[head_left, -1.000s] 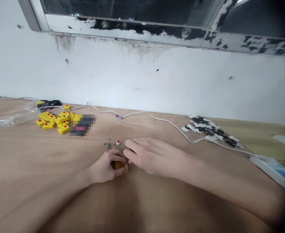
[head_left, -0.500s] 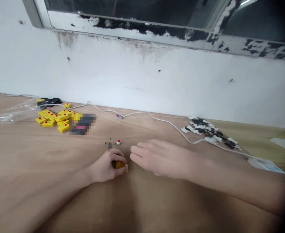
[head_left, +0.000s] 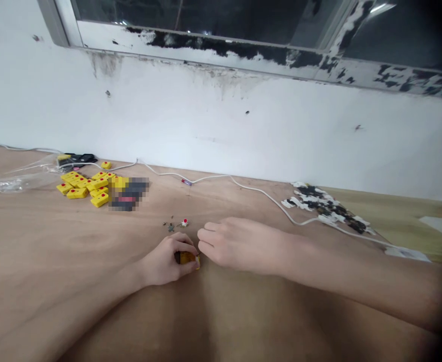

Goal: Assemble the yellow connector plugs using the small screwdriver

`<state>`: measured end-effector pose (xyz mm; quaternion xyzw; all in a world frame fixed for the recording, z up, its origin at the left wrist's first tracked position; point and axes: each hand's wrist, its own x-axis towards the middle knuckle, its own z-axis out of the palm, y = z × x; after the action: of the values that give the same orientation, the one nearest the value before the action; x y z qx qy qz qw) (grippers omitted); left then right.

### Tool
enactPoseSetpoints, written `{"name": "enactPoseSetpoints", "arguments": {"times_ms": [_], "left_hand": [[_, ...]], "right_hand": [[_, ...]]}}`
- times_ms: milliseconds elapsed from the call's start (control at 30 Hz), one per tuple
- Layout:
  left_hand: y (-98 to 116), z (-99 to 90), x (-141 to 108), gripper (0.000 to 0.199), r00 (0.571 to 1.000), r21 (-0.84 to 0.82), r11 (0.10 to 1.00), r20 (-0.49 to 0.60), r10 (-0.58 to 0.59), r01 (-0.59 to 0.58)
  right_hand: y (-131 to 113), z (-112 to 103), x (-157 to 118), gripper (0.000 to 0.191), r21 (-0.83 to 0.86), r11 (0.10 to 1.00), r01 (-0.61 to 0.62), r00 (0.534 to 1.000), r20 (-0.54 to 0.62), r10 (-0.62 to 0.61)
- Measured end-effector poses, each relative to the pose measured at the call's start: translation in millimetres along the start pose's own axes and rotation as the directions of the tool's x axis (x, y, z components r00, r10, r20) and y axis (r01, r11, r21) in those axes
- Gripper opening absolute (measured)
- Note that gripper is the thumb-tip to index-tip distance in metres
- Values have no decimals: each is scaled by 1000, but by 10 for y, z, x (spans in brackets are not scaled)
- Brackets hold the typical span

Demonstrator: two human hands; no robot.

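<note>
At table [head_left: 55, 231] — R hand [head_left: 226, 245] now nearer yel. pc [head_left: 188, 258] in L grip [head_left: 165, 259].

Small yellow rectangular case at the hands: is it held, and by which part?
Yes: the left hand holds the case by its near and far sides, between thumb and fingers. For the right hand, I cannot tell.

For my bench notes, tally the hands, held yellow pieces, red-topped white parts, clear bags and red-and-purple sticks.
Hands (left hand, right hand): 2
Held yellow piece: 1
Red-topped white part: 1
Clear bag: 1
Red-and-purple stick: 1
Total: 6
</note>
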<state>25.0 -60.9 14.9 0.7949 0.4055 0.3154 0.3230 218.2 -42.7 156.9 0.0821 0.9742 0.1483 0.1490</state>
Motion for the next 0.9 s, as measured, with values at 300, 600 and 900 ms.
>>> {"name": "enactPoseSetpoints", "arguments": {"times_ms": [300, 600, 900], "left_hand": [[26, -21, 11, 15, 1000, -6, 1000, 18, 22, -22], [-70, -200, 23, 26, 986, -30, 999, 160, 38, -33], [-1, -65, -55, 36, 981, -75, 978, 0, -194, 194]], "right_hand": [[-59, -132, 126, 18, 246, 914, -323, 945, 141, 296], [41, -88, 157, 8, 68, 996, -58, 981, 186, 44], [162, -118, 290, 24, 450, 531, -718, 693, 535, 483]]}}
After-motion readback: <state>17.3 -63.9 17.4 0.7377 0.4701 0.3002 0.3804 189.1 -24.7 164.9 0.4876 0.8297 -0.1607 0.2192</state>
